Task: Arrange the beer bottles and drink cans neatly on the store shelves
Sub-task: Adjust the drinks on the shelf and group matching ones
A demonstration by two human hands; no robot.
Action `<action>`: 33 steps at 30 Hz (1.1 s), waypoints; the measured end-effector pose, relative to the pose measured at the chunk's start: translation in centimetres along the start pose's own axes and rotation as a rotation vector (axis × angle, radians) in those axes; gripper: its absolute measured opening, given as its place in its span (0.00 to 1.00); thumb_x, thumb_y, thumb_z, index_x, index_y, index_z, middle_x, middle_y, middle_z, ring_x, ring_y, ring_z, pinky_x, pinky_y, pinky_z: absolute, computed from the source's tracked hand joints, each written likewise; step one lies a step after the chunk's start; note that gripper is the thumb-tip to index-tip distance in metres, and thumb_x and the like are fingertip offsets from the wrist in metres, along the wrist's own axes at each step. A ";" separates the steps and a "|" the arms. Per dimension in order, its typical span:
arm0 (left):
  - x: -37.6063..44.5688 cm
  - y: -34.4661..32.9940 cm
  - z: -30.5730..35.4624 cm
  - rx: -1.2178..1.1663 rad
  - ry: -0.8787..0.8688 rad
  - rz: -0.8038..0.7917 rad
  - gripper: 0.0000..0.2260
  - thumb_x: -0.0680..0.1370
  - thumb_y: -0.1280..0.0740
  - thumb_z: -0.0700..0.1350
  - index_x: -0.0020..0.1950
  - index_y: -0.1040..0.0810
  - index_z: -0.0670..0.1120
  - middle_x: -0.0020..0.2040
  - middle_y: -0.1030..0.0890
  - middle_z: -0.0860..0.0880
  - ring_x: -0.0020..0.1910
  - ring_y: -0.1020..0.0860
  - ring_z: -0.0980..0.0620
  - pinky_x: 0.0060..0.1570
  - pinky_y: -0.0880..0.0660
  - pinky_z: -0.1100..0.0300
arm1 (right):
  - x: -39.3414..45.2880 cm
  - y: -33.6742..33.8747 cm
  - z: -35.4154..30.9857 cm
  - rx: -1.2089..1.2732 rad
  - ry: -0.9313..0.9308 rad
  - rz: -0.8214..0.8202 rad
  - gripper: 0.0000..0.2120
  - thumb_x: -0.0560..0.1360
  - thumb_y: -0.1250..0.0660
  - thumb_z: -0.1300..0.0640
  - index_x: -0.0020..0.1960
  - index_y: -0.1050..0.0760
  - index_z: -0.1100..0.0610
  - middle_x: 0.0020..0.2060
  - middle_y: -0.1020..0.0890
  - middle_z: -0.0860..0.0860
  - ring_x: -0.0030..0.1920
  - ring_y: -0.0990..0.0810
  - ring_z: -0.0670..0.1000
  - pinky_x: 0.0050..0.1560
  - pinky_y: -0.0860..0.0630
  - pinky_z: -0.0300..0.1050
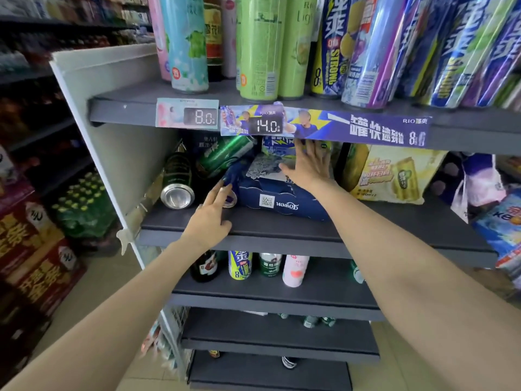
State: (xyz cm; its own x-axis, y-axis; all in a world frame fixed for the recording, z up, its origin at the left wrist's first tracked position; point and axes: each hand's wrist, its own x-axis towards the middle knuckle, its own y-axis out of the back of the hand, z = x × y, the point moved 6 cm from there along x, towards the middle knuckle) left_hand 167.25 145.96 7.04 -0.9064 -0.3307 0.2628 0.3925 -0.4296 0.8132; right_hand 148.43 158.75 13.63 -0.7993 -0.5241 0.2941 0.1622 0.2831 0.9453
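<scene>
Reaching into the middle shelf (282,224) at frame centre with both hands. Resting the right hand (308,165), fingers straight and spread, flat on top of the blue multipack carton (279,193), just under the price strip (324,124). Pressing the left hand (210,218), fingers extended and not curled round anything, against the carton's left front corner, low on the shelf board.

Lying toppled to the left of the carton: a dark green can (177,182) on its side, base facing the camera, long axis running front to back into the shelf; above and behind it, a bright green can (225,153) tilting diagonally, leaning on the carton's upper left edge. Sitting nearer the left hand, both of them, just up and left of its fingertips; the right hand well apart, across the carton.

Judging the next move as turning on that: reaching left with the nearer hand, gripping across the can's axis, then standing it upright. Risking a roll of the leaning can if the carton shifts.
</scene>
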 end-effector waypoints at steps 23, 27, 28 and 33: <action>-0.2 -0.4 -1.1 -0.103 -0.004 0.004 0.35 0.72 0.37 0.34 0.76 0.45 0.49 0.77 0.50 0.52 0.69 0.37 0.38 0.66 0.36 0.43 | -4.9 3.3 -1.9 -0.284 0.064 0.241 0.41 0.68 0.35 0.33 0.69 0.38 0.60 0.67 0.36 0.63 0.69 0.41 0.63 0.70 0.48 0.60; -0.2 -0.2 -0.3 -0.039 -0.008 -0.040 0.34 0.73 0.36 0.35 0.76 0.47 0.47 0.77 0.51 0.49 0.70 0.37 0.42 0.68 0.40 0.48 | -6.0 4.0 -1.8 -0.260 0.113 0.200 0.42 0.69 0.30 0.39 0.72 0.44 0.59 0.65 0.30 0.60 0.66 0.35 0.61 0.65 0.40 0.55; -0.2 0.0 0.1 0.012 -0.009 -0.042 0.33 0.74 0.36 0.36 0.76 0.46 0.46 0.77 0.51 0.48 0.71 0.38 0.43 0.68 0.43 0.51 | -6.3 4.2 -1.6 -0.283 0.124 0.196 0.44 0.68 0.29 0.40 0.73 0.47 0.58 0.66 0.29 0.59 0.67 0.36 0.60 0.64 0.40 0.54; -1.7 1.6 1.6 0.188 -0.105 0.049 0.26 0.73 0.37 0.35 0.71 0.38 0.40 0.73 0.39 0.42 0.67 0.35 0.40 0.65 0.42 0.55 | -8.5 5.0 -2.1 -0.403 0.150 0.164 0.37 0.69 0.28 0.47 0.71 0.41 0.57 0.67 0.33 0.58 0.68 0.40 0.61 0.64 0.41 0.55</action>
State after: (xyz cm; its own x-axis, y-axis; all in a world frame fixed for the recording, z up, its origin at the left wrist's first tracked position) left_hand 169.21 147.16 8.69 -0.9022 -0.2539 0.3486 0.4091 -0.2478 0.8782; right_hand 157.25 162.98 16.18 -0.6569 -0.6171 0.4331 0.5151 0.0522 0.8555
